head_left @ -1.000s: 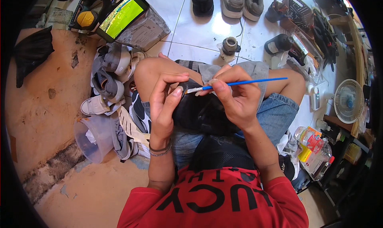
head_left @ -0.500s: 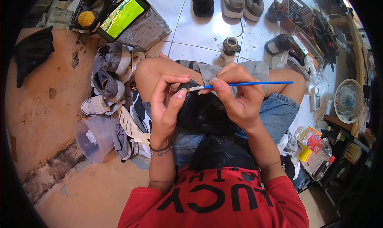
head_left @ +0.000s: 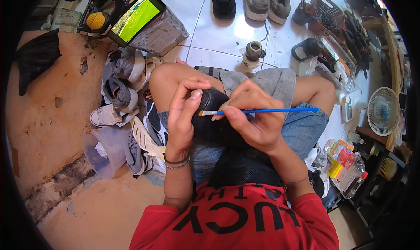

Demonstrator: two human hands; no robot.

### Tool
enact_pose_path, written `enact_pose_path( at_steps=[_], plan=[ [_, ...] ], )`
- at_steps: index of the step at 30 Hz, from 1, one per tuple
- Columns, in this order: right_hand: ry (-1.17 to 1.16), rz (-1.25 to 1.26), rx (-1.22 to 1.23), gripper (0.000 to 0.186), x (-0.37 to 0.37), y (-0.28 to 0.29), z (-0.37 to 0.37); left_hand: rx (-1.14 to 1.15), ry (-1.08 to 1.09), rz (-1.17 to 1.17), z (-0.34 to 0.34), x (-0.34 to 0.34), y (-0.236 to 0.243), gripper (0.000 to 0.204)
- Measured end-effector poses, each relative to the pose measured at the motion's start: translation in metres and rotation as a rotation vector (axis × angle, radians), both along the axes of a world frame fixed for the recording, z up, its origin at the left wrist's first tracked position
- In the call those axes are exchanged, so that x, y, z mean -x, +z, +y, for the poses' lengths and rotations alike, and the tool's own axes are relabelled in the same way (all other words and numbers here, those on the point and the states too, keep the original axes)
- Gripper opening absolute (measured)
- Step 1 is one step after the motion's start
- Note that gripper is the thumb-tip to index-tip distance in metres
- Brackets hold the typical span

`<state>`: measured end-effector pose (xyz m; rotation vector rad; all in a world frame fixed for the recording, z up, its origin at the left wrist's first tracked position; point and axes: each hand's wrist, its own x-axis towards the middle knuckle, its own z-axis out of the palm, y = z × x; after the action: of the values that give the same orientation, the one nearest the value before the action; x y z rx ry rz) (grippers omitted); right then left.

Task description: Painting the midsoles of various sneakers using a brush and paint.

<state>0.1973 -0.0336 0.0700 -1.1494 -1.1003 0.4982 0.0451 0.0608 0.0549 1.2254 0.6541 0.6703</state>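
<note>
A black shoe [head_left: 213,99], with a glossy patch on its upper part, rests in my lap. My left hand [head_left: 180,119] is closed on its left side, thumb and fingers bent around the edge. Between thumb and fingertips, my right hand [head_left: 258,116] pinches a thin paintbrush [head_left: 282,110] with a blue handle. The brush lies nearly level, its light brown bristles pointing left, at the shoe's surface just right of my left thumb. Whether the bristles touch is hard to see. My hands hide much of the shoe.
Grey cloth [head_left: 282,80] drapes over my legs. Ahead stands a small open bottle [head_left: 253,51]. Shoes [head_left: 127,71] pile up at left beside a clear plastic tub [head_left: 101,151]. A lit phone [head_left: 136,19] leans on a block. A dark bottle [head_left: 306,49] and a fan [head_left: 383,111] stand right.
My right hand has brought the brush tip nearer my body, down the shoe. The brush handle has lowered too, and more of the shoe's top shows. My left hand keeps its grip.
</note>
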Motion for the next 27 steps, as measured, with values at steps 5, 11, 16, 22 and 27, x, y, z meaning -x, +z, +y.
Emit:
enact_pose_path(
  at_steps=[5,11,16,22,27],
  plan=[
    [-0.025,-0.044,-0.014,0.005,-0.006,-0.006,0.003,-0.003,0.005,0.016,0.001,0.000,-0.003,0.028],
    [-0.103,-0.022,-0.033,0.006,-0.014,-0.014,0.009,0.002,-0.015,0.004,0.002,-0.001,-0.002,0.026],
    [-0.067,-0.018,-0.006,0.006,-0.007,-0.005,0.002,-0.052,0.004,0.020,0.003,-0.001,-0.006,0.025],
    [-0.015,-0.076,0.000,0.006,-0.006,-0.002,0.005,-0.051,0.002,0.014,0.003,-0.005,-0.003,0.024],
    [-0.118,-0.032,-0.004,0.006,-0.020,-0.013,0.006,0.007,-0.018,-0.043,-0.004,-0.004,-0.001,0.017]
  ],
)
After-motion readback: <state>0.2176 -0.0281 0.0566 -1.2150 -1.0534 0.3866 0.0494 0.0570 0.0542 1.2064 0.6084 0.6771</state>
